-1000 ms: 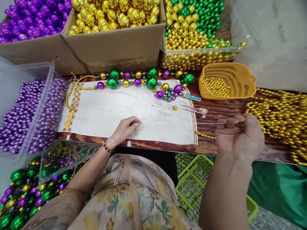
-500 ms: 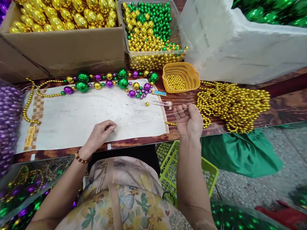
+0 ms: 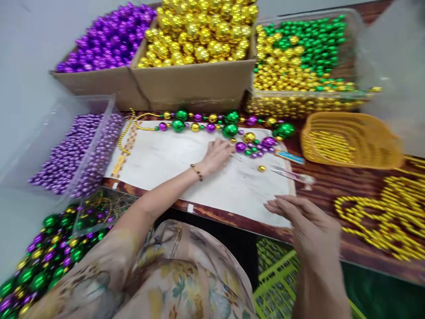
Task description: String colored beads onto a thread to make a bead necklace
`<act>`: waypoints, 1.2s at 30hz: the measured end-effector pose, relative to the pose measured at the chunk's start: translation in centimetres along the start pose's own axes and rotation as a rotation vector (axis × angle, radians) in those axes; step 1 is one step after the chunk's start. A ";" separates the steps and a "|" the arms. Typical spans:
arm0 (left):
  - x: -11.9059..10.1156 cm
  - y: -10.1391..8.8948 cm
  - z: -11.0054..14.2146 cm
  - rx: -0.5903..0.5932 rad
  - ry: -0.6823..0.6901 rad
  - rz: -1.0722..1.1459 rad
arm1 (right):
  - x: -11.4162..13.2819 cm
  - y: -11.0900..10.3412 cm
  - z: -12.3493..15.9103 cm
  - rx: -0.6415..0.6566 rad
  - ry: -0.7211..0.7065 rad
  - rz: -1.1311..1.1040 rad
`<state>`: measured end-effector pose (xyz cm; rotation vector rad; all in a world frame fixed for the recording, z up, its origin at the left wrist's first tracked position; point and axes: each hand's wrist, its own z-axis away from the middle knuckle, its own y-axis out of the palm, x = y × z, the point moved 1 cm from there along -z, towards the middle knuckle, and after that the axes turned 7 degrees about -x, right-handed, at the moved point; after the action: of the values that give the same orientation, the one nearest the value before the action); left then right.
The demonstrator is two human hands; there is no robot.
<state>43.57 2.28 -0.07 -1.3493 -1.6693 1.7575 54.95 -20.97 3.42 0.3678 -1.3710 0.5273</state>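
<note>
My left hand (image 3: pixel 217 157) is over the white towel (image 3: pixel 172 155), its fingers bent down and closed around a thin needle (image 3: pixel 237 157), whose end pokes out by the fingertips. Nearer the front edge, my right hand (image 3: pixel 308 221) pinches a fine white thread, seen only faintly over the towel. Behind my left hand lies a strand of green, purple and gold beads (image 3: pixel 229 130), its right end bunched with small beads. A loose gold bead (image 3: pixel 261 168) and a pair of thread snips (image 3: pixel 292 175) lie between my hands and the basket.
An orange basket (image 3: pixel 375 144) holds small gold beads. Gold bead chains (image 3: pixel 392 217) are heaped at right. Cardboard boxes (image 3: pixel 195 86) and a clear bin (image 3: pixel 299 94) of beads line the back. A clear tub (image 3: pixel 109 119) with purple beads stands left; a green crate (image 3: pixel 277 274) is below.
My left hand has let go of the thread and moved forward and right to the needle. My right hand has come nearer to me, palm now turned inward. The view has swung right, then back left.
</note>
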 end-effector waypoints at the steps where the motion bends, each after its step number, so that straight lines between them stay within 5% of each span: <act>1: 0.2 0.3 -0.4 0.023 0.005 -0.017 | -0.2 -0.2 0.3 -0.034 0.006 0.038; 9: 2.7 1.2 -2.0 0.117 0.131 0.000 | -2.4 0.3 1.7 -0.055 0.139 0.082; 24: 3.4 1.3 -2.8 0.055 0.502 -0.268 | -3.6 1.9 2.4 0.153 0.130 0.077; 36: 3.6 1.5 -2.7 -0.008 0.419 0.018 | -3.2 2.4 3.0 0.275 0.158 -0.073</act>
<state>44.55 6.35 -2.37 -1.6063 -1.4338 1.3553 50.79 -21.03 0.68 0.5850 -1.1304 0.6726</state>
